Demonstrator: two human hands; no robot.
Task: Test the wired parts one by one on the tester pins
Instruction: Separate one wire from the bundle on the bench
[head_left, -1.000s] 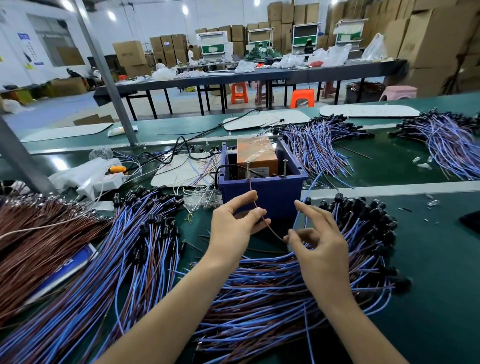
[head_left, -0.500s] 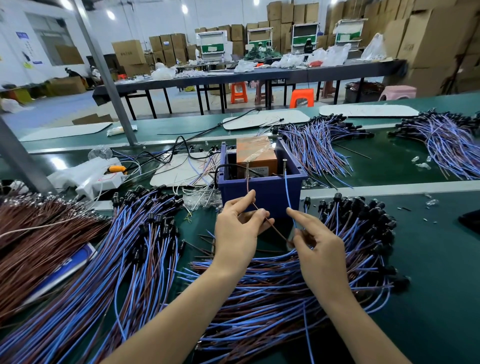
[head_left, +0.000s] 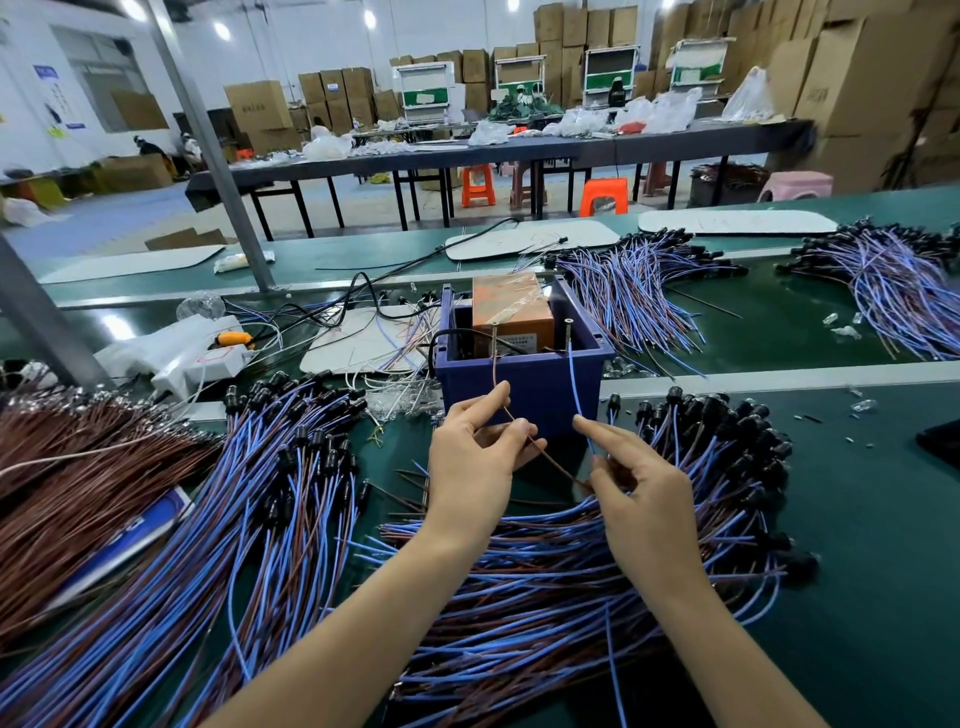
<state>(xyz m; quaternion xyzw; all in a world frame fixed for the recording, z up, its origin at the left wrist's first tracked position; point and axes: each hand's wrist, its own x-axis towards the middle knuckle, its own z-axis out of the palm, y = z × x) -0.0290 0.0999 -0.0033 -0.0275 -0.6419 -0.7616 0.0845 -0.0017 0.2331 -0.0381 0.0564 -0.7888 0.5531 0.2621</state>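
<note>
Left grip: left hand (head_left: 478, 460) is pinching brown lead (head_left: 497, 382), running up to left pin (head_left: 494, 332).
Right grip: right hand (head_left: 647, 501) is holding blue lead (head_left: 574, 387), reaching right pin (head_left: 568, 332).
Writing: tester (head_left: 519, 382) label unreadable.

One part's brown lead (head_left: 497, 375) and blue lead (head_left: 575, 387) are reaching up to two upright pins (head_left: 568, 333) on the blue tester (head_left: 540, 397); other parts (head_left: 545, 577) are lying heaped at 6 o'clock.

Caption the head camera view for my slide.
Left hand pinches the brown lead, right hand holds the blue lead, each lead running up to a pin on the blue tester box.
</note>
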